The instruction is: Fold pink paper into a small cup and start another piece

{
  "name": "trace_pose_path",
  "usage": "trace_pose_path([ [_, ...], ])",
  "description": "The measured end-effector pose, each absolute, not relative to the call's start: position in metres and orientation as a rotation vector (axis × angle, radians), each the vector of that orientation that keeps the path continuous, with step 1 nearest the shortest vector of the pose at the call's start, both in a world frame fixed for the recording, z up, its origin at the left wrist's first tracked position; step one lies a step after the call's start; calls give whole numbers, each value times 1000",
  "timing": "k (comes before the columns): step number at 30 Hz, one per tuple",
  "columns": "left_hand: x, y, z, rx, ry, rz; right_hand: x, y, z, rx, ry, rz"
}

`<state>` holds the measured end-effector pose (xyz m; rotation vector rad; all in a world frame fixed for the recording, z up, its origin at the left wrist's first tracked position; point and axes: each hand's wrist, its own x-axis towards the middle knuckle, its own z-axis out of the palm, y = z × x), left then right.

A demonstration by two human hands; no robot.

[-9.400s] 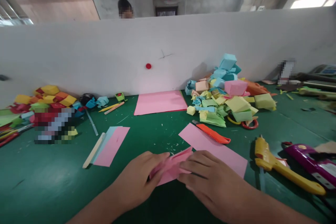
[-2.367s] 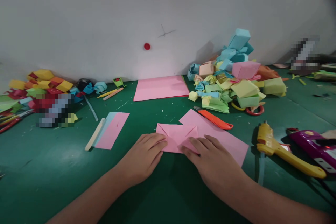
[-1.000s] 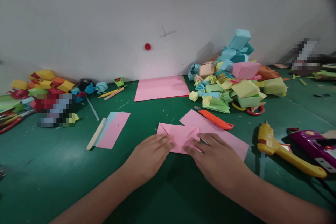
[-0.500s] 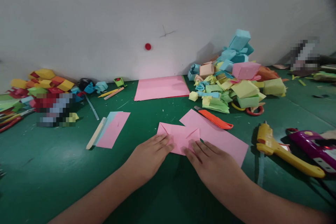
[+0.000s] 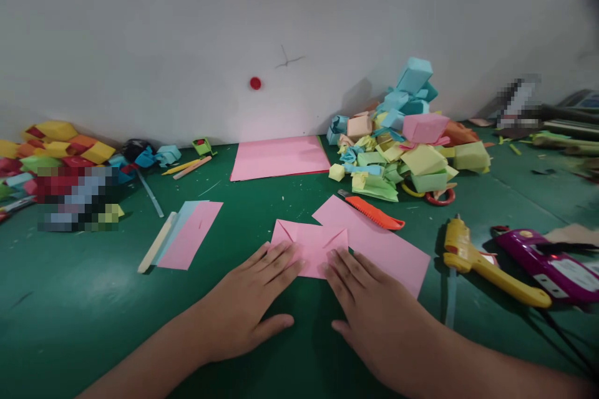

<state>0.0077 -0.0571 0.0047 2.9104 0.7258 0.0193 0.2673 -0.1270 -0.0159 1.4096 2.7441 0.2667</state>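
left hand (image 5: 250, 299) and right hand (image 5: 374, 305) both lie palm-down on the folded pink paper (image 5: 312, 242), which sits flat on the green table (image 5: 98, 318), front and centre, its right side seeming to overlap the loose pink sheet (image 5: 390, 252).

just changed: both thumbs now swing out away from the fingers, toward each other, over bare table in front of the paper; half a second ago neither stood out like that. fingers are stretched out, slightly fanned, tips pressing on the lower part of the paper, left hand on its left side, right hand on its right. nothing pinched.

bigger change: about nine seconds back the paper is up in the hands, being bent; now it's down flat, with a slanted crease at each upper corner. reads as fold made, creases being pressed down; my judgement, and layers under the fingers can't be seen.

orange cutter (image 5: 377, 212) still on the loose sheet, untouched. glue gun (image 5: 477, 262) off to the right, pink strip (image 5: 191, 237) and wooden stick (image 5: 158, 243) left, none in use. camera view shifts slightly too.
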Motion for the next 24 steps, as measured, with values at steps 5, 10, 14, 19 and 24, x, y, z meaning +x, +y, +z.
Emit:
trace_pose_path([
  [5,8,-55,5,2920,744,26,271,-134,-23,1480,2846,355],
  [10,7,-45,8,2929,817,54,272,-140,-25,1555,2899,430],
  [14,11,-39,12,2918,897,64,272,-142,-23,1579,2913,425],
  [19,14,-40,12,2916,940,66,271,-143,-20,1585,2926,439],
  [24,13,-41,9,2936,950,65,271,-142,-19,1573,2919,453],
])
